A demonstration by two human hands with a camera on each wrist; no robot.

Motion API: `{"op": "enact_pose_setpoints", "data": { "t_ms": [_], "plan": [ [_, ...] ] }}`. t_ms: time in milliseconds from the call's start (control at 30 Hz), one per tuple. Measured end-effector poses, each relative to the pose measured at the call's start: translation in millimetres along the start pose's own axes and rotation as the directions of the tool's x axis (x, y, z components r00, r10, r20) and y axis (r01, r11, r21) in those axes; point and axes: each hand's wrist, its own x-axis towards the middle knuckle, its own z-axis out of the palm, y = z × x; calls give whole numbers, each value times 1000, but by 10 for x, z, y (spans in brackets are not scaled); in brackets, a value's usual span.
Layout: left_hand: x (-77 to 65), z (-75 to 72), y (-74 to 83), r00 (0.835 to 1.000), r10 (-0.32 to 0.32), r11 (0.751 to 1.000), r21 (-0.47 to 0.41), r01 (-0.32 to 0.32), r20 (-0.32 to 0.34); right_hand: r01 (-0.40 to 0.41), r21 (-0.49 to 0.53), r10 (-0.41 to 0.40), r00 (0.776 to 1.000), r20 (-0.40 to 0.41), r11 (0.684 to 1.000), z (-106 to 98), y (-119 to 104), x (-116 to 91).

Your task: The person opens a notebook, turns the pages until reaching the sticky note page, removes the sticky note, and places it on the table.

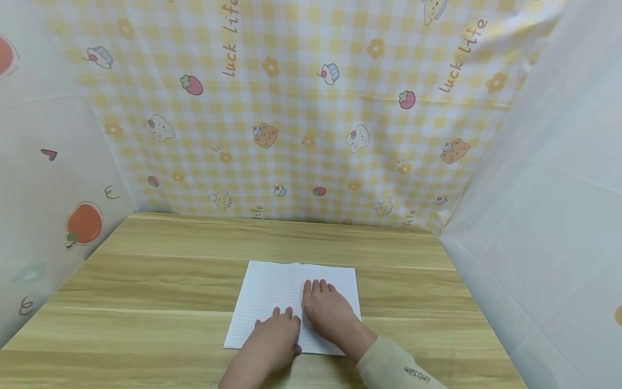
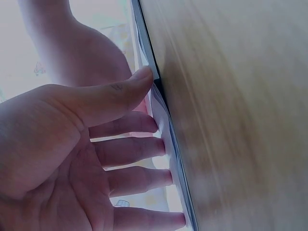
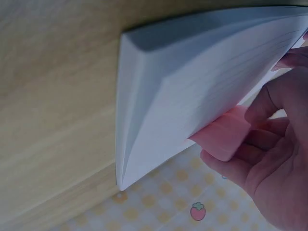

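Note:
An open notebook (image 1: 264,289) with lined white pages lies on the wooden table. My right hand (image 1: 330,310) is over its right page, close to the centre fold. In the right wrist view, that hand (image 3: 279,159) pinches a small pink paper slip (image 3: 224,134), thumb on one side and fingers on the other. The slip's lower edge meets the page; in the head view the hand covers most of it. My left hand (image 1: 277,337) rests on the lower left page by the fold. Its straight fingertips touch the paper, and its thumb (image 2: 120,96) lies at the notebook's near edge.
The wooden table (image 1: 146,286) extends around the notebook on all sides. Behind it hangs a yellow checked curtain (image 1: 301,113) with cartoon prints. White sheets stand at the left (image 1: 48,178) and right (image 1: 549,178) of the table.

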Motion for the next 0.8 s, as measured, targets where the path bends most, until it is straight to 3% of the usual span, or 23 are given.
{"op": "enact_pose_setpoints", "data": {
  "t_ms": [233, 467, 700, 800],
  "plan": [
    [11, -6, 4, 1000, -11, 1000, 0, 11, 3, -35, 71, 35, 999, -2, 997, -15, 12, 48],
    [5, -6, 0, 1000, -14, 1000, -3, 14, 7, -75, 65, 77, 997, -21, 995, -23, 4, 55],
    [-5, -8, 1, 1000, -3, 1000, -6, 3, -1, -91, 29, 94, 991, -94, 995, 0, -22, 38],
    [-7, -4, 3, 1000, 4, 1000, -8, -4, -1, -90, 45, 93, 993, -71, 995, 11, -28, 33]
  ]
}}
